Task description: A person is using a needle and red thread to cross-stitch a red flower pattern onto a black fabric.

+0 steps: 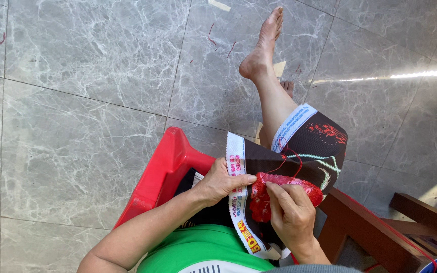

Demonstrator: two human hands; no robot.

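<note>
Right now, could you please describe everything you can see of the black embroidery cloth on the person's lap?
The black embroidery cloth is a woven canvas with white printed borders, draped over the knee and lap. It bears a filled red stitched patch, a smaller red motif and pale green lines. Red thread loops across it. The left hand pinches its near border; the right hand rests on the red patch.

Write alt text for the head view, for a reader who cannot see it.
Seen from above, a seated person's left hand grips the white edge of a dark embroidery cloth while the right hand pinches at its red stitched patch, with red thread looping above. A red plastic chair stands alongside on the grey marble floor.
</note>
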